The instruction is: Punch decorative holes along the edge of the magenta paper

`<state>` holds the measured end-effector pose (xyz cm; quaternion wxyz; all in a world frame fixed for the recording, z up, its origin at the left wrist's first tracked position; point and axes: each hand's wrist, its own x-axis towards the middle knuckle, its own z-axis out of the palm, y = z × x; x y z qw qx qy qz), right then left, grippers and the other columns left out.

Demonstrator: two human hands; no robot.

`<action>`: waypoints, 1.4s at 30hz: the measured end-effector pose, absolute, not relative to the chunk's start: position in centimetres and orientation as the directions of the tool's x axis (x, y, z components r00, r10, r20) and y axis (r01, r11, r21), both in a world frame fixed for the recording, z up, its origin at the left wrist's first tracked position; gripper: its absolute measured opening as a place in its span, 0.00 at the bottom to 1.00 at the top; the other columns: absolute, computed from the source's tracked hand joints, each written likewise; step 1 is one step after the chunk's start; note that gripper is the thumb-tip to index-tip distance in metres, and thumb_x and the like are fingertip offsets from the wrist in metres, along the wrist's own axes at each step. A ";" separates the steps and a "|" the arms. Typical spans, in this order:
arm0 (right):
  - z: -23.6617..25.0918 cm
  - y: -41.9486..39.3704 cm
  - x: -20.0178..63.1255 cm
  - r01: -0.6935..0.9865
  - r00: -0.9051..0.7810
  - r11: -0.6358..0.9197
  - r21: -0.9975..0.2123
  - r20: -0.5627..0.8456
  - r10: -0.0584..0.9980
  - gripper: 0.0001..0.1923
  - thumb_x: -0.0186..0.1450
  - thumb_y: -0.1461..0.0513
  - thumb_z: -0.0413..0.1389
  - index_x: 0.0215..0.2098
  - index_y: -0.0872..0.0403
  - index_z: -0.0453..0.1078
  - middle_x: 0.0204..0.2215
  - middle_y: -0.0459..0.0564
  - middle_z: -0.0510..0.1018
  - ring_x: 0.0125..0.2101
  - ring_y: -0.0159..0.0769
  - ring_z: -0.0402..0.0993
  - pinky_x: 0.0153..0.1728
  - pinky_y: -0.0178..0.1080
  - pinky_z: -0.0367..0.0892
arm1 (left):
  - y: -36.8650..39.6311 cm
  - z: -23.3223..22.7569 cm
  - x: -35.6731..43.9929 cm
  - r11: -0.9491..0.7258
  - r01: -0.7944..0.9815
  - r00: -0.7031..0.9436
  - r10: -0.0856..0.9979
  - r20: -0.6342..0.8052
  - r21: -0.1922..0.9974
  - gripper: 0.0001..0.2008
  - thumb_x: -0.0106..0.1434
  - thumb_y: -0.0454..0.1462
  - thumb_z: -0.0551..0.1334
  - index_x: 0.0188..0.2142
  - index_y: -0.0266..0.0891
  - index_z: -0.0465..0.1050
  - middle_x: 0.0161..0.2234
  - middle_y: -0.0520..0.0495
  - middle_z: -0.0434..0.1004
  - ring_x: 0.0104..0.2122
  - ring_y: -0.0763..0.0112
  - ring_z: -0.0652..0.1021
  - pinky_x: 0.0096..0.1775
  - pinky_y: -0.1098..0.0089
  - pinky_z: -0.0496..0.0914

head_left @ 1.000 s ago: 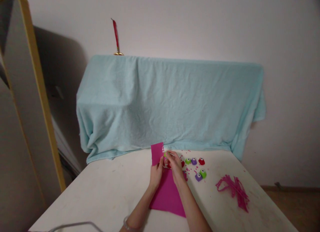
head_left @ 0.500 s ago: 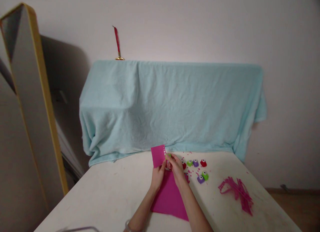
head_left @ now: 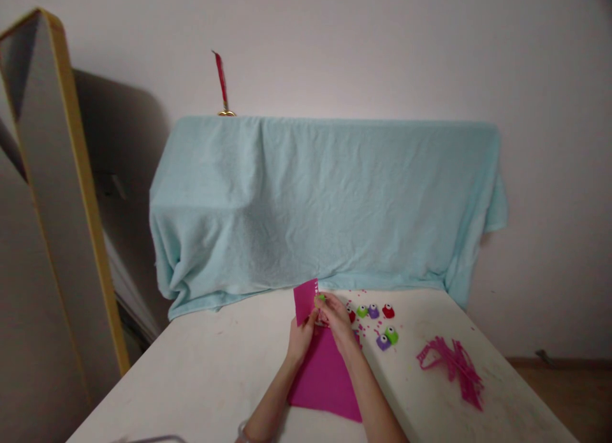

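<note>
Toward the far edge of the table (head_left: 201, 373), just short of the draped blue cloth (head_left: 325, 201), I worked over a large pink sheet (head_left: 325, 379) that lay flat with its long axis running from the near edge away from me. One smaller pink card (head_left: 305, 301) stood upright above it, pinched at its lower edge in my left hand (head_left: 301, 338), its right edge notched with small cut-outs. My right hand (head_left: 337, 322) sat just to the right of the card, closed around one green punch (head_left: 320, 297) pressed against that notched edge, so the card lay directly left of the punch and both hands met there. Further right along the far edge I counted six loose punches (head_left: 373, 311): four in a row, two nearer me. One tangle of pink strips (head_left: 452, 363) lay near the right edge, well apart.
</note>
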<state>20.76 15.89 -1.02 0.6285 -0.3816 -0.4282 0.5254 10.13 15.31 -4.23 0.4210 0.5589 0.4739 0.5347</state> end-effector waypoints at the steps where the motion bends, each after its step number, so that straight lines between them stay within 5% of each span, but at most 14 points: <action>1: -1.0 15.9 20.9 -0.348 0.057 0.142 -0.927 0.130 0.990 0.21 0.50 0.52 0.64 0.38 0.55 0.71 0.22 0.43 0.71 0.17 0.25 0.56 0.17 0.31 0.51 | 15.4 -4.5 10.1 -0.204 0.089 -0.016 0.978 0.206 0.975 0.23 0.59 0.53 0.55 0.30 0.33 0.73 0.24 0.45 0.75 0.23 0.69 0.72 0.27 0.72 0.65; 9: -1.6 16.2 21.7 -0.351 -0.079 0.084 -0.933 0.119 0.990 0.22 0.45 0.55 0.68 0.33 0.56 0.70 0.20 0.41 0.71 0.15 0.23 0.58 0.16 0.30 0.50 | 15.8 -5.7 9.9 -0.235 0.164 0.006 0.971 0.237 0.958 0.21 0.61 0.50 0.54 0.31 0.34 0.74 0.28 0.43 0.77 0.29 0.64 0.76 0.32 0.69 0.68; 14: -1.5 16.1 21.8 -0.317 -0.044 0.047 -0.947 0.065 0.997 0.23 0.43 0.53 0.68 0.31 0.56 0.70 0.19 0.41 0.71 0.15 0.23 0.57 0.14 0.29 0.49 | 15.5 -5.0 9.9 -0.209 0.169 0.012 0.978 0.210 0.963 0.22 0.59 0.52 0.55 0.31 0.34 0.73 0.27 0.45 0.76 0.26 0.66 0.74 0.30 0.70 0.67; 20: -1.5 16.0 21.9 -0.265 0.006 0.011 -0.964 0.010 1.000 0.21 0.44 0.53 0.68 0.32 0.55 0.71 0.25 0.46 0.76 0.20 0.29 0.67 0.19 0.30 0.60 | 15.4 -4.8 9.9 -0.177 0.161 0.036 0.984 0.173 0.971 0.24 0.59 0.54 0.55 0.30 0.33 0.72 0.23 0.47 0.72 0.23 0.69 0.70 0.27 0.72 0.64; 42: -0.9 15.6 22.0 -0.241 -0.001 -0.010 -0.971 -0.011 1.000 0.17 0.44 0.53 0.68 0.26 0.54 0.71 0.21 0.43 0.73 0.20 0.29 0.65 0.21 0.31 0.61 | 15.5 -4.8 9.9 -0.168 0.193 0.052 0.986 0.161 0.967 0.25 0.56 0.57 0.55 0.25 0.35 0.69 0.20 0.49 0.69 0.21 0.70 0.68 0.26 0.72 0.62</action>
